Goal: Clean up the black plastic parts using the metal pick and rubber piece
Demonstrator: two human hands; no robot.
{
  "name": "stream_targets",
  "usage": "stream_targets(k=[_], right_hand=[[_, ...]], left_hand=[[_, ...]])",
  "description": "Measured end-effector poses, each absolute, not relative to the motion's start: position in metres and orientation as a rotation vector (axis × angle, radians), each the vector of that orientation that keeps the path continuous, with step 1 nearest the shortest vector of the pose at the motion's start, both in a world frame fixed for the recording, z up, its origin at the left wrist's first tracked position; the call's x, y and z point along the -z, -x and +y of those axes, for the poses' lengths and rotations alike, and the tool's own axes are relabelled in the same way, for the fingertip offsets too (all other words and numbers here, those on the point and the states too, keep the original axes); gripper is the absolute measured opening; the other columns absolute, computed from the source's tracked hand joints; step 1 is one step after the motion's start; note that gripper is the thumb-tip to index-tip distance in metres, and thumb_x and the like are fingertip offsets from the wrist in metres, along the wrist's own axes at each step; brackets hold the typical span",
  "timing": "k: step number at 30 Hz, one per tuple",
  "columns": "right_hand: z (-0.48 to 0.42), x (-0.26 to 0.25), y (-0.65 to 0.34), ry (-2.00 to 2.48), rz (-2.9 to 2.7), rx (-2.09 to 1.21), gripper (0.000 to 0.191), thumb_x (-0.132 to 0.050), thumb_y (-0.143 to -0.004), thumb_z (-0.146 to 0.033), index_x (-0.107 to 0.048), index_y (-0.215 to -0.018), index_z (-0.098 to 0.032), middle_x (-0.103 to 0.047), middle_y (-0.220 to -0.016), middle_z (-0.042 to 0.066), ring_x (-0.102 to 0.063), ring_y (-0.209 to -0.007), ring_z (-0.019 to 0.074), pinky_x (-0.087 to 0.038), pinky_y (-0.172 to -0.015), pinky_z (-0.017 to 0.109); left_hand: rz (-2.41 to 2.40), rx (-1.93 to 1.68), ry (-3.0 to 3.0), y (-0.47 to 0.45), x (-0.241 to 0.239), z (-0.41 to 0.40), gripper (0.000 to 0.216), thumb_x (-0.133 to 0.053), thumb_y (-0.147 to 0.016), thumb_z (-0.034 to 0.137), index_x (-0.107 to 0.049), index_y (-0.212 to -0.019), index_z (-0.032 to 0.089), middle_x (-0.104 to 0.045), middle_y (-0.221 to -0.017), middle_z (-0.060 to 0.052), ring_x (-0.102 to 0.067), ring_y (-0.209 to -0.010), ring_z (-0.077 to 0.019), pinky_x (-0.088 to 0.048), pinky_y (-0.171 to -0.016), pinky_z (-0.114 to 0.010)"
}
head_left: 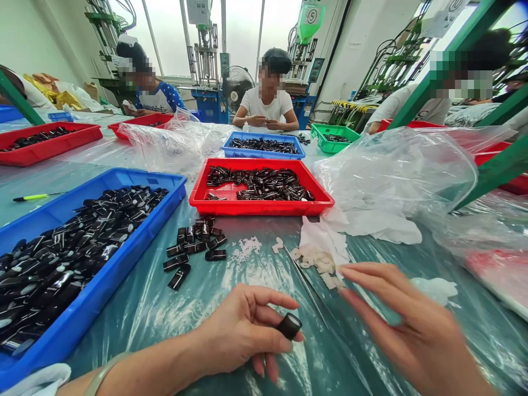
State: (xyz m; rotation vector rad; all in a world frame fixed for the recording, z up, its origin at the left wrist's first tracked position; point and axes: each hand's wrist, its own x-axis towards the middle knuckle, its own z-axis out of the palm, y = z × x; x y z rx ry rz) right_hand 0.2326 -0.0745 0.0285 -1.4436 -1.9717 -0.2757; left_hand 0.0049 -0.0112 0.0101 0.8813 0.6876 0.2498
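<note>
My left hand point(247, 330) pinches a small glossy black plastic part point(290, 325) between thumb and fingers, its pale round end tilted up. Slightly blurred, my right hand point(408, 319) reaches in from the right with fingers stretched out and apart; I see nothing held in it. Its fingertips are beside a pile of small off-white pieces point(328, 269) lying by a white sheet point(322, 239). Metal tweezers point(307, 286) lie on the plastic-covered table between my hands. Several loose black parts point(196, 242) lie farther left, next to small white scraps point(246, 248).
A blue tray point(165, 179) heaped with black parts stands at left. A red tray point(259, 208) with more sits ahead. Clear plastic bags point(391, 170) and a green post point(495, 170) are at right. Several co-workers sit around the table, one person point(268, 102) directly opposite.
</note>
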Motion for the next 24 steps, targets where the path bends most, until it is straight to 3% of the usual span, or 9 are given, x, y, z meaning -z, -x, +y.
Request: stream_targets(k=[3,7,11,16,19,22,24], right_hand=[[-0.036,-0.023,-0.204,1.415,-2.141,0.196,0.015,-0.047,-0.086,-0.014,-0.061,-0.089,-0.020,-0.064,-0.086,0.005,-0.061,-0.081,0.0160,-0.053,-0.070,0.030],[-0.002,-0.004,-0.187,1.608,-2.202,0.220,0.009,-0.054,-0.083,-0.015,-0.063,-0.084,-0.017,-0.061,-0.078,0.004,-0.059,-0.076,0.0163,-0.051,-0.067,0.033],[0.013,0.006,-0.174,1.766,-2.239,0.266,0.016,-0.053,-0.088,-0.028,-0.060,-0.094,-0.015,-0.062,-0.094,0.003,-0.060,-0.084,0.0149,-0.050,-0.074,0.036],[0.016,0.010,-0.169,1.757,-2.246,0.226,0.023,-0.052,-0.088,-0.031,-0.057,-0.105,-0.017,-0.060,-0.106,0.005,-0.060,-0.089,0.0153,-0.050,-0.077,0.036],[0.009,0.007,-0.171,1.674,-2.196,0.162,0.012,-0.051,-0.088,-0.023,-0.060,-0.089,-0.014,-0.063,-0.090,0.003,-0.059,-0.084,0.0158,-0.049,-0.076,0.037],[-0.008,-0.005,-0.174,1.516,-2.149,0.030,0.016,-0.049,-0.086,-0.013,-0.058,-0.073,-0.016,-0.062,-0.070,0.002,-0.057,-0.072,0.0158,-0.047,-0.068,0.033],[-0.022,-0.013,-0.176,1.408,-2.123,-0.078,0.014,-0.051,-0.084,-0.013,-0.057,-0.072,-0.018,-0.062,-0.067,0.000,-0.057,-0.068,0.0135,-0.048,-0.063,0.027]], left_hand=[[0.709,-0.268,-0.939,-0.005,-0.011,-0.010,0.031,-0.072,-0.057,0.019,-0.068,-0.087,0.012,-0.070,-0.086,-0.008,-0.058,-0.044,-0.0072,-0.039,-0.039,-0.015],[0.755,-0.323,-0.934,-0.006,-0.011,-0.008,0.025,-0.073,-0.055,0.019,-0.070,-0.078,0.011,-0.069,-0.077,-0.007,-0.060,-0.051,-0.0098,-0.043,-0.046,-0.017],[0.788,-0.314,-0.915,-0.008,-0.014,-0.007,0.024,-0.072,-0.055,0.019,-0.070,-0.077,0.009,-0.063,-0.057,-0.003,-0.061,-0.055,-0.0113,-0.045,-0.053,-0.019],[0.813,-0.321,-0.897,-0.010,-0.013,-0.008,0.021,-0.071,-0.055,0.018,-0.067,-0.074,0.010,-0.061,-0.057,-0.001,-0.063,-0.061,-0.0140,-0.046,-0.056,-0.020],[0.847,-0.341,-0.910,-0.011,-0.010,-0.009,0.020,-0.068,-0.056,0.018,-0.064,-0.073,0.011,-0.061,-0.062,-0.001,-0.063,-0.060,-0.0135,-0.046,-0.053,-0.020],[0.886,-0.331,-0.971,-0.010,-0.007,-0.008,0.020,-0.064,-0.058,0.018,-0.064,-0.077,0.011,-0.056,-0.049,0.002,-0.059,-0.051,-0.0117,-0.044,-0.048,-0.019],[0.911,-0.332,-0.999,-0.009,-0.005,-0.007,0.022,-0.063,-0.058,0.017,-0.065,-0.079,0.010,-0.053,-0.043,0.004,-0.054,-0.044,-0.0100,-0.043,-0.045,-0.018]])
